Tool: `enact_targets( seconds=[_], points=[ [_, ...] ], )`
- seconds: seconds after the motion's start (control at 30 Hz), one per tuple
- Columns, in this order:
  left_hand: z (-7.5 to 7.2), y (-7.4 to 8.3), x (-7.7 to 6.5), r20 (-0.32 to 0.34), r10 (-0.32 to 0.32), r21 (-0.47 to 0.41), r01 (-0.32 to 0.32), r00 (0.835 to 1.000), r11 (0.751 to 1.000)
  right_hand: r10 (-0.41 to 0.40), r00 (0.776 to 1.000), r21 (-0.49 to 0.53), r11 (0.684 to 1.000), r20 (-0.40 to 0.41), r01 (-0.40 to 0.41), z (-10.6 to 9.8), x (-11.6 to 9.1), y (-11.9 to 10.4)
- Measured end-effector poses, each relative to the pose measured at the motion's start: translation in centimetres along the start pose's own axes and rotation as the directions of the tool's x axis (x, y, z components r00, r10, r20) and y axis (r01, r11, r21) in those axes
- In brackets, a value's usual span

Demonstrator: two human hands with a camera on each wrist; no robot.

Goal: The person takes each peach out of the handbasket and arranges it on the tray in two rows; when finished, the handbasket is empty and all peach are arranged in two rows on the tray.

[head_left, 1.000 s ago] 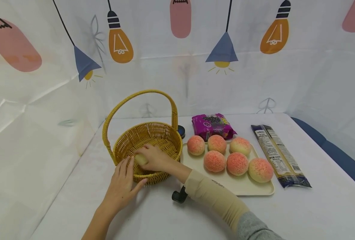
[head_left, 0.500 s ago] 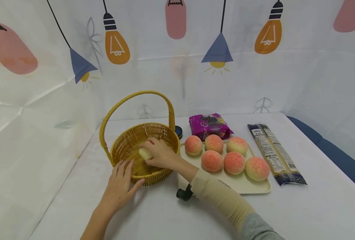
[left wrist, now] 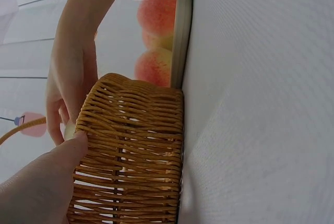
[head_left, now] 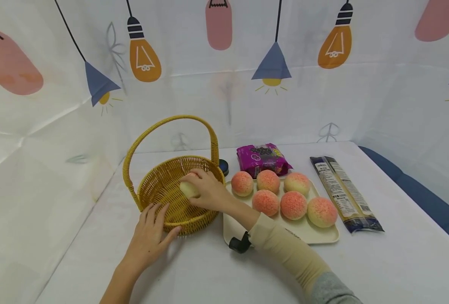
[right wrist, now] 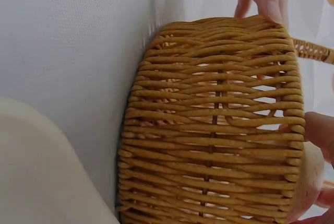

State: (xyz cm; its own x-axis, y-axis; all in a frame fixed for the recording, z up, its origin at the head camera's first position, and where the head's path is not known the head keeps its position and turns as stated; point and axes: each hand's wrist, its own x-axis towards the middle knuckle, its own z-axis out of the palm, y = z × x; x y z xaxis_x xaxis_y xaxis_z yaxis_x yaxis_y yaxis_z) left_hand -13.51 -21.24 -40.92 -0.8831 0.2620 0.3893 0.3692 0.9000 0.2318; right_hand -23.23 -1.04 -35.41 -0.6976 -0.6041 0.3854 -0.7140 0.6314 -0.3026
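A pale yellow peach with a pink top (head_left: 188,190) is gripped in my right hand (head_left: 209,192), inside the round woven basket (head_left: 163,175) with its tall handle. In the right wrist view the peach (right wrist: 309,182) shows just past the basket rim, between fingers and thumb. Whether it touches the basket floor is hidden. My left hand (head_left: 148,236) rests on the near left of the rim, fingers spread and fairly straight. The left wrist view shows its thumb (left wrist: 73,151) against the wicker. Several pink peaches (head_left: 293,205) lie on a cream tray (head_left: 312,236) to the right.
Behind the tray lies a purple packet (head_left: 262,159). A long dark-ended packet (head_left: 346,192) is at the right. A dark round object (head_left: 223,166) stands behind the basket. The wrist camera (head_left: 239,243) hangs below my right forearm. A printed white curtain (head_left: 232,105) closes off the back.
My right hand has carried the peach across the basket, away from me and rightward from the left side. My left hand stays at the rim. The head view has shifted slightly.
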Motion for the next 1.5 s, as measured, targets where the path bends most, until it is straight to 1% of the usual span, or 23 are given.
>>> enact_targets(
  seconds=[0.1,0.27,0.47,0.63,0.7,0.83,0.93,1.07,1.17,1.3,1.5],
  points=[
    [0.0,0.0,0.0,0.003,0.001,0.001,-0.001,1.000,1.000,-0.016,1.000,0.000,1.000,-0.023,0.016,-0.5,-0.3,0.4],
    [0.1,-0.1,0.0,0.016,-0.006,-0.005,0.006,1.000,1.000,-0.019,0.998,-0.002,1.000,-0.064,0.019,-1.3,-0.8,1.1],
    [0.1,-0.2,0.2,0.030,-0.014,-0.009,0.014,0.999,1.000,-0.076,0.988,-0.009,0.997,-0.131,0.076,-2.1,-1.4,1.7],
    [0.1,-0.2,0.3,0.031,-0.011,-0.009,0.012,0.999,1.000,-0.074,0.987,0.023,0.997,-0.145,0.078,-2.6,-2.3,2.4],
    [0.2,-0.3,0.3,0.030,-0.008,-0.010,0.009,0.999,1.000,-0.085,0.984,0.017,0.996,-0.154,0.088,-2.8,-2.7,2.8],
    [0.2,-0.4,0.3,0.032,-0.003,-0.008,0.003,0.999,1.000,-0.123,0.974,-0.049,0.992,-0.190,0.116,-3.3,-3.7,3.5],
    [0.2,-0.4,0.3,0.040,-0.005,-0.008,0.005,0.999,1.000,-0.138,0.967,-0.096,0.988,-0.213,0.120,-3.7,-4.5,3.8],
    [-0.1,-0.3,0.2,0.046,-0.012,-0.020,0.013,0.999,1.000,-0.118,0.970,-0.132,0.987,-0.212,0.091,-4.2,-5.4,4.1],
    [-0.2,-0.3,0.1,0.032,-0.004,-0.021,0.005,0.999,1.000,-0.111,0.972,-0.162,0.984,-0.206,0.078,-4.3,-6.0,4.3],
    [-0.1,-0.3,0.1,0.012,0.013,-0.022,-0.013,1.000,1.000,-0.125,0.975,-0.202,0.976,-0.186,0.086,-4.3,-7.0,4.6],
    [0.1,-0.3,0.2,0.007,0.020,-0.032,-0.019,1.000,0.999,-0.147,0.979,-0.248,0.963,-0.139,0.109,-4.2,-8.0,5.3]
  ],
)
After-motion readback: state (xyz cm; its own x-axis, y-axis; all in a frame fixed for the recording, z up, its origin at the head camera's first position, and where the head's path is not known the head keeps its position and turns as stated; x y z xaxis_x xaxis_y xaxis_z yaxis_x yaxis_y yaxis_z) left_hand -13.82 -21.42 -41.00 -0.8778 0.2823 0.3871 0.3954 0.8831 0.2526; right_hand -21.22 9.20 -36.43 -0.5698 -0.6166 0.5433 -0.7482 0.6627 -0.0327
